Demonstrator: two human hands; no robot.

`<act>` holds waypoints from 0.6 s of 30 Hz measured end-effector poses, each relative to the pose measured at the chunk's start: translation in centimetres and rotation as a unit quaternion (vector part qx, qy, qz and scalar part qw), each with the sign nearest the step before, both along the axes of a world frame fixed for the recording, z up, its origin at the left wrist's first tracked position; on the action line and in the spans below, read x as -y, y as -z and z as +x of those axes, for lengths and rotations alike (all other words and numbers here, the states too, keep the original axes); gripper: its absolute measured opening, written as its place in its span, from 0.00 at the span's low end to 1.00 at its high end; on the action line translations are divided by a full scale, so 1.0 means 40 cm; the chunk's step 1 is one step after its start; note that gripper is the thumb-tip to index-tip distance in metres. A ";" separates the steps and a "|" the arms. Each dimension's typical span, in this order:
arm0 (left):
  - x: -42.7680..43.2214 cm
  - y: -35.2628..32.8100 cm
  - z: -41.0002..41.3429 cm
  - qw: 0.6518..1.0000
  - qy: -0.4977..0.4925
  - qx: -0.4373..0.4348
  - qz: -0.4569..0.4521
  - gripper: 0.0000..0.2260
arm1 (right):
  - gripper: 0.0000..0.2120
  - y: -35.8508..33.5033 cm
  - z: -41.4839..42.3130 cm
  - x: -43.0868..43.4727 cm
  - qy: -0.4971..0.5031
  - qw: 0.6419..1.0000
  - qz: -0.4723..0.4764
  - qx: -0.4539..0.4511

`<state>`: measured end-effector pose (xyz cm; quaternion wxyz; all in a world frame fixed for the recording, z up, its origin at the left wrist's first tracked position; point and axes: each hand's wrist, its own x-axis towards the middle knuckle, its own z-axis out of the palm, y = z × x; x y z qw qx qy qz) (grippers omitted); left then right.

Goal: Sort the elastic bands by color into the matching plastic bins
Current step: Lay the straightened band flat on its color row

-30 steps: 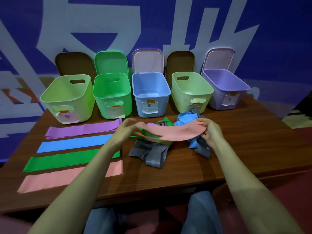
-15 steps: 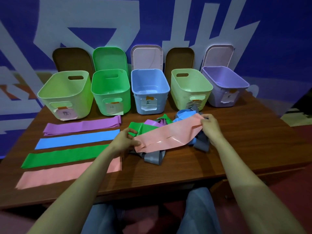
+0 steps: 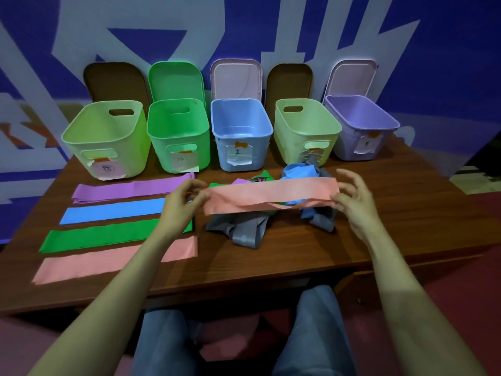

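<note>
1. Two hands hold one pink band [image 3: 271,192] stretched level between them. The left hand [image 3: 182,204] pinches its left end with curled fingers and thumb. The right hand [image 3: 352,204] pinches its right end between thumb and forefinger, with the other fingers spread loosely.
2. Directly under the held band, between the two sets of fingertips, a tangled pile [image 3: 244,232] of grey, blue, green and purple bands lies on the table [image 3: 393,240].
3. Outward from the left fingers, four bands lie flat and parallel: a purple strip [image 3: 127,190] level with the knuckles, then a blue strip [image 3: 108,213], a green strip [image 3: 103,237] and a pink strip [image 3: 95,264] nearer the person. The left forearm crosses the ends of the last two.
4. Beyond the fingertips, five bins stand in a row, each with a paper label on its front. The lime bin [image 3: 108,139] and green bin [image 3: 179,137] stand past the left fingers. The blue bin [image 3: 241,131] stands past the gap between the hands. The pale green bin [image 3: 306,134] and purple bin [image 3: 360,123] stand past the right fingers.
5. Lids [image 3: 233,80] stand upright behind the bins.
</note>
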<state>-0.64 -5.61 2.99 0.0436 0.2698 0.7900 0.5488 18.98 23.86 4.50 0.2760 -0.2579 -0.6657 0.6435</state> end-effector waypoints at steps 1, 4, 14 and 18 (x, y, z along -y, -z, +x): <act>0.012 0.003 0.006 1.000 0.006 0.005 0.008 0.02 | 0.24 0.004 0.009 -0.001 -0.004 0.999 -0.026 -0.030; 0.058 0.014 0.008 0.998 0.030 -0.034 -0.046 0.05 | 0.22 0.013 0.029 0.002 -0.024 0.994 -0.089 -0.056; 0.119 0.032 -0.009 0.996 -0.079 -0.013 -0.036 0.02 | 0.18 0.018 -0.035 0.103 -0.080 0.996 0.000 0.036; 0.222 0.035 -0.031 0.996 -0.079 0.038 0.003 0.05 | 0.15 0.026 -0.059 0.157 -0.114 0.991 0.013 0.064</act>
